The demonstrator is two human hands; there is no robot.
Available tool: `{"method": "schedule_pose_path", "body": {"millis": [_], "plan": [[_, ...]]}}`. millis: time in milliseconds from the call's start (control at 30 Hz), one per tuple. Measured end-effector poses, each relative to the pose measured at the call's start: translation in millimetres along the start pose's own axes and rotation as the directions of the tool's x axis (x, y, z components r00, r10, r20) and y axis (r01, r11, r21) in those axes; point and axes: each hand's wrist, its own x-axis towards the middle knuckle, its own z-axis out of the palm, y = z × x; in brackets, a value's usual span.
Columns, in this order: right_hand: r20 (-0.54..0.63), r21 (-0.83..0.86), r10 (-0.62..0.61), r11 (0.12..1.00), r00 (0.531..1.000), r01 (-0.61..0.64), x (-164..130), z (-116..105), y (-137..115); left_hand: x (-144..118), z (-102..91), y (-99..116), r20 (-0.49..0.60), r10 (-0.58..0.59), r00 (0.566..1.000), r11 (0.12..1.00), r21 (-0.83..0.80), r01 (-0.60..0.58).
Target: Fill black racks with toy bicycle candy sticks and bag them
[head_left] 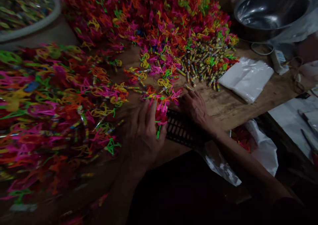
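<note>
The bundle of plastic toys [160, 110] is a small clutch of thin pink, orange and green frames, with one green tip poking out below. It sits at the near edge of the desk [223, 107], gathered against the fingers of the left hand [141, 135], whose grip is curled closed around it from the left side. The right hand [195, 107] lies palm down just beside the bundle, fingers resting flat and together on a dark ridged tray [181, 130], holding nothing that shows. Loose heaps of the same toys [57, 109] spread to the left and behind, and small striped sticks [201, 66] lie beyond the right hand.
</note>
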Motion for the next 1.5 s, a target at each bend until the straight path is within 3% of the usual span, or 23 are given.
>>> {"method": "schedule_pose_path", "body": {"millis": [133,233,333,400,533,700,800,933,1100,1167,1233,1400,1500], "plan": [[-0.054,0.321,0.194,0.932,0.980,-0.167,-25,-17,-3,0,-0.1,-3,-0.023,0.057,0.998,0.998,-0.024,-0.058],[-0.004,0.622,0.331,0.740,0.944,-0.256,-40,-23,-11,1,-2.0,-8,-0.023,0.086,0.996,0.995,-0.047,-0.087],[0.004,0.750,0.344,0.620,0.939,-0.230,-52,-23,-24,3,-8.2,-10,0.049,0.134,0.990,0.988,-0.087,-0.129],[0.005,0.714,0.322,0.662,0.947,-0.229,-57,-21,-35,2,-14.1,-9,0.102,0.133,0.986,0.988,-0.095,-0.124],[-0.071,0.522,0.259,0.833,0.963,-0.185,-63,-17,-50,-2,-23.7,-7,0.175,0.069,0.982,0.997,-0.046,-0.062],[-0.165,0.478,0.184,0.875,0.969,-0.085,-61,-7,-54,-4,-24.3,-18,0.195,0.181,0.964,0.980,-0.114,-0.161],[-0.164,0.537,0.244,0.835,0.956,-0.121,-50,1,-55,-3,-22.6,-22,0.172,0.204,0.964,0.976,-0.109,-0.187],[-0.088,0.690,0.325,0.701,0.942,-0.178,-36,8,-59,-2,-21.1,-22,0.170,0.219,0.961,0.974,-0.105,-0.203],[-0.014,0.805,0.408,0.546,0.913,-0.232,-39,10,-63,-4,-20.2,-22,0.158,0.226,0.961,0.971,-0.121,-0.208],[-0.014,0.824,0.400,0.524,0.916,-0.216,-43,12,-63,-3,-20.4,-23,0.154,0.234,0.960,0.967,-0.136,-0.214],[-0.041,0.804,0.362,0.565,0.931,-0.184,-44,14,-63,-3,-20.6,-23,0.149,0.240,0.959,0.965,-0.141,-0.219],[-0.126,0.616,0.285,0.773,0.950,-0.150,-41,18,-62,-3,-19.0,-24,0.151,0.241,0.959,0.965,-0.145,-0.219],[-0.153,0.587,0.249,0.802,0.956,-0.115,-41,20,-62,-4,-20.3,-23,0.163,0.211,0.964,0.969,-0.165,-0.184]]}}
